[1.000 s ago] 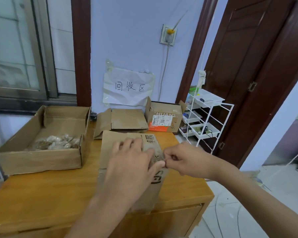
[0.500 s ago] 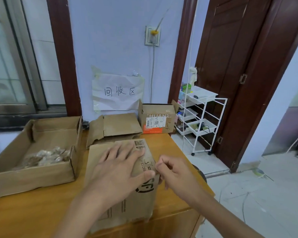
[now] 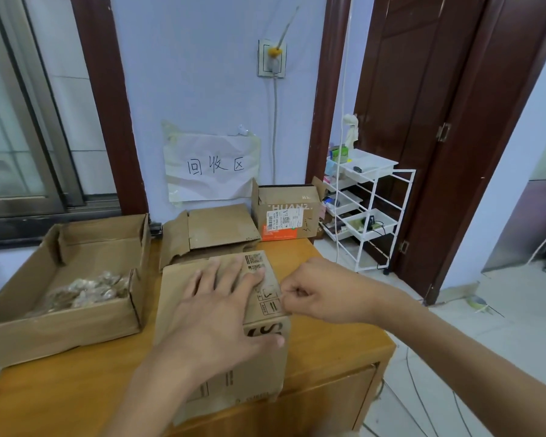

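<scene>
The left hand [image 3: 221,313] is pressing flat, fingers straight and spread, on top of the closed cardboard box [image 3: 259,367], which is lying at the front middle of the wooden surface [image 3: 328,351]. The right hand [image 3: 312,291] is curling its fingers and pinching at the box's upper right edge, beside the printed labels; what sits between the fingertips is too small to tell. An open box of crumpled clear scraps [image 3: 60,335] is sitting just to the left.
</scene>
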### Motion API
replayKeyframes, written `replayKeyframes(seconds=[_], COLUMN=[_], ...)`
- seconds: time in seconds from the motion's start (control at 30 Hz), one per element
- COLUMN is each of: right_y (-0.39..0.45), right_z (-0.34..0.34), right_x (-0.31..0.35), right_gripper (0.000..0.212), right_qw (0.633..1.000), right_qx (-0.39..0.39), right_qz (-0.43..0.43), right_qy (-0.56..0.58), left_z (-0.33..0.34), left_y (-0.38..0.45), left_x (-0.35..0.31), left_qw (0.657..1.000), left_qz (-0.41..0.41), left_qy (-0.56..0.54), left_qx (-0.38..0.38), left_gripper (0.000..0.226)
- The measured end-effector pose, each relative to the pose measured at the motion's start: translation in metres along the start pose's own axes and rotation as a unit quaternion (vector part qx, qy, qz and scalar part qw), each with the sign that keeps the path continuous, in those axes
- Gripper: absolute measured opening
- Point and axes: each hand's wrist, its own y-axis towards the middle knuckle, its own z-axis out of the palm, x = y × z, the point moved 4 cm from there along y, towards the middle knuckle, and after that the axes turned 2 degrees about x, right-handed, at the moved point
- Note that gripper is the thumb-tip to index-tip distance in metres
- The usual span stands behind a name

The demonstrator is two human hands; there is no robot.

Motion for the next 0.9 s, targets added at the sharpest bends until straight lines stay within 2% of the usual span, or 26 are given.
replayKeyframes(seconds=[0.07,0.1,0.17,0.2,0.23,0.27,0.3,0.37,0.47,0.53,0.57,0.67,0.73,0.83,0.9], right_y=[-0.011,-0.017,-0.024,-0.024,-0.023,-0.021,-0.019,-0.019,-0.017,-0.008,-0.004,0.007,0.012,0.016,0.013], right_z=[0.022,0.037,0.070,0.083,0.093,0.097,0.097,0.084,0.051,0.031,0.022,-0.001,-0.009,-0.008,0.001], right_x=[-0.008,-0.010,-0.010,-0.010,-0.010,-0.009,-0.008,-0.009,-0.014,-0.013,-0.011,-0.010,-0.007,-0.005,-0.009], right_gripper=[0.041,0.042,0.045,0.044,0.042,0.041,0.040,0.042,0.052,0.056,0.057,0.058,0.055,0.045,0.041], right_qw=[0.983,0.953,0.857,0.810,0.778,0.766,0.769,0.804,0.889,0.951,0.970,0.984,0.985,0.983,0.969], right_qx=[-0.066,-0.101,-0.171,-0.200,-0.226,-0.240,-0.241,-0.224,-0.173,-0.096,-0.050,0.056,0.088,0.086,0.056], right_qz=[0.034,0.049,0.064,0.068,0.069,0.071,0.081,0.121,0.148,0.133,0.124,0.102,0.082,0.067,0.066], right_qy=[0.169,0.283,0.482,0.547,0.582,0.593,0.587,0.537,0.397,0.261,0.201,0.134,0.121,0.148,0.233], left_z=[0.001,0.002,0.003,0.004,0.005,0.005,0.005,0.005,0.004,0.004,0.004,0.004,0.004,0.002,0.001], left_y=[0.000,0.000,0.001,0.002,0.004,0.005,0.005,0.006,0.008,0.008,0.008,0.006,0.006,0.006,0.005], left_x=[0.001,0.000,-0.003,-0.004,-0.005,-0.005,-0.004,-0.002,-0.004,-0.006,-0.007,-0.008,-0.008,-0.006,-0.004], left_qw=[1.000,1.000,1.000,1.000,1.000,1.000,1.000,1.000,1.000,1.000,1.000,1.000,1.000,1.000,1.000], left_qz=[-0.001,-0.003,-0.006,-0.007,-0.008,-0.009,-0.009,-0.008,-0.006,-0.008,-0.010,-0.009,-0.008,-0.003,-0.001], left_qy=[0.000,0.001,0.010,0.014,0.015,0.014,0.012,0.010,0.010,0.011,0.012,0.017,0.016,0.007,0.000], left_qx=[-0.001,-0.004,-0.007,-0.009,-0.011,-0.011,-0.007,-0.003,0.003,0.005,0.006,0.008,0.008,0.012,0.012], left_gripper=[0.110,0.109,0.108,0.107,0.107,0.106,0.106,0.105,0.104,0.104,0.104,0.105,0.106,0.106,0.105])
